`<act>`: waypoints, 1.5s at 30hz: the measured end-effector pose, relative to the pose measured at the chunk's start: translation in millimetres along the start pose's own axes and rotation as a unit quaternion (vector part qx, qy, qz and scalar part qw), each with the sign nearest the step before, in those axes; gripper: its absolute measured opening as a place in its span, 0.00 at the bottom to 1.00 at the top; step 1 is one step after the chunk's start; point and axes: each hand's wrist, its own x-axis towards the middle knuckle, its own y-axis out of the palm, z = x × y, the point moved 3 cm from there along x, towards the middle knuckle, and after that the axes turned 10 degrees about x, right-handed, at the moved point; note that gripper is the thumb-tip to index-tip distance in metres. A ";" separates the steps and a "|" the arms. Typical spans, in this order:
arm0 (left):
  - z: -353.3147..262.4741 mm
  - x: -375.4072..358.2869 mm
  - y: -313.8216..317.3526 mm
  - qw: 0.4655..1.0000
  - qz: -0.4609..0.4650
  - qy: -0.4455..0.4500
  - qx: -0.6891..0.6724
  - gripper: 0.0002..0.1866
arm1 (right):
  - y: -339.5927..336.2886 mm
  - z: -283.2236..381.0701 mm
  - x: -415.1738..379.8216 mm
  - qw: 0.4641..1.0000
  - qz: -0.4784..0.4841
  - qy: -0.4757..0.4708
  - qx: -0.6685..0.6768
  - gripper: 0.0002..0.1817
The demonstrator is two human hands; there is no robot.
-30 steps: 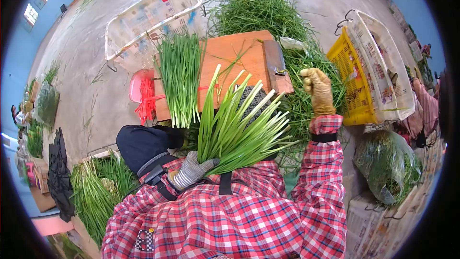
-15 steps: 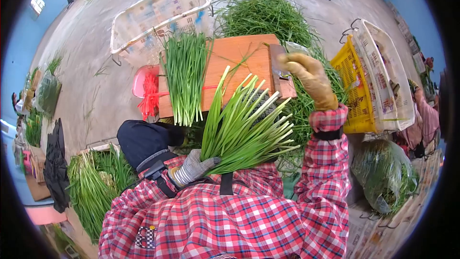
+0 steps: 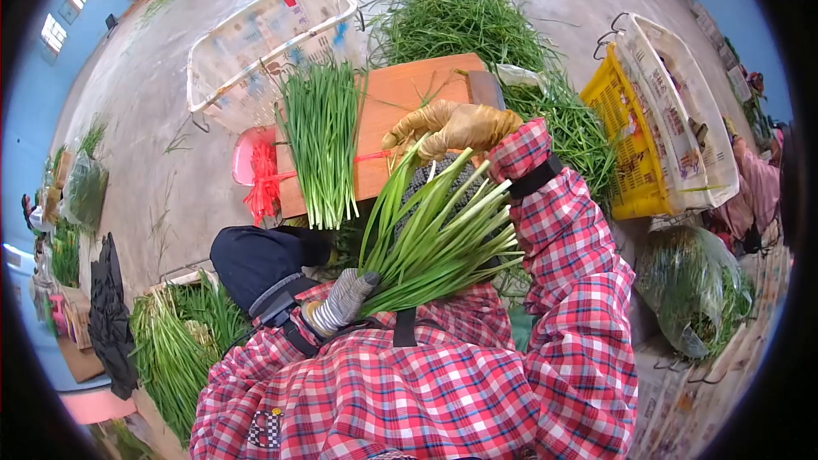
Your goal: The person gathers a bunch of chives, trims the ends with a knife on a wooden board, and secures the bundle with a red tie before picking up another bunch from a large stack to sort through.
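Observation:
My left hand (image 3: 342, 302), in a grey striped glove, is closed round the leafy end of a fanned bunch of green stalks (image 3: 439, 243) over my lap. Bent over the pale tips of that bunch is my right hand (image 3: 452, 129), in a tan rubber glove; whether its fingers pinch a stalk is hard to make out. A neat bundle of stalks (image 3: 321, 140) lies on the left part of the wooden board (image 3: 405, 89), across a red tie. Red strings (image 3: 262, 181) hang at the board's left by a pink container (image 3: 244, 156).
A white crate (image 3: 273, 43) stands behind the board at the left. Loose greens (image 3: 460, 25) are heaped behind and right of it. Yellow (image 3: 615, 136) and white crates (image 3: 682, 119) stand right, above a plastic bag of greens (image 3: 694, 290). More greens (image 3: 175, 345) lie lower left.
My right hand has moved left and down from the board's right edge to the tips of the held bunch. My left hand still holds the bunch. The view has shifted slightly.

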 end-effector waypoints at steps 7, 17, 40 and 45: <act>7.5 1.9 -1.3 0.997 0.034 -0.072 0.017 0.25 | 2.4 -12.7 -9.1 0.937 -0.177 -0.066 -0.293 0.23; -3.9 6.8 0.2 0.995 -0.065 0.024 0.076 0.24 | -23.8 -18.3 -37.6 0.850 -0.419 -0.123 -0.296 0.16; -10.2 6.6 -0.2 0.984 -0.038 0.072 0.157 0.19 | -25.2 -51.3 -37.6 0.968 -0.252 -0.009 -0.020 0.20; -12.4 6.7 0.1 0.974 -0.042 0.120 0.190 0.18 | -25.8 -55.5 -39.0 0.966 -0.246 0.056 -0.061 0.13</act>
